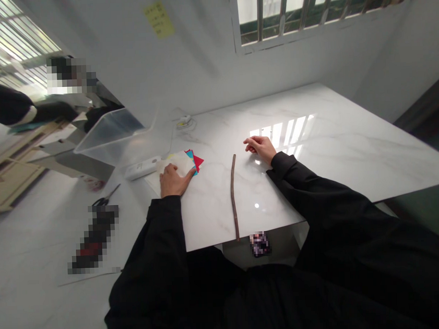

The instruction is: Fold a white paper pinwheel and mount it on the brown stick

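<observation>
My left hand (175,180) is at a small stack of coloured paper (198,161), its fingers bent over the top and its thumb along the right edge. Pale sheets cover most of the stack, while red and blue corners stick out at the right. Over the right part of the table, my right hand (260,147) is closed, fingers curled in, and I see nothing in it. A thin brown stick (233,197) lies lengthwise on the table between my hands, its near end at the front edge, touched by neither hand.
A white box-like device (144,168) lies left of the paper, with a clear plastic bin (110,132) behind it. Scissors (104,199) lie on the left surface. A white cable (185,121) sits by the wall. Another person's dark sleeve (8,102) shows at far left.
</observation>
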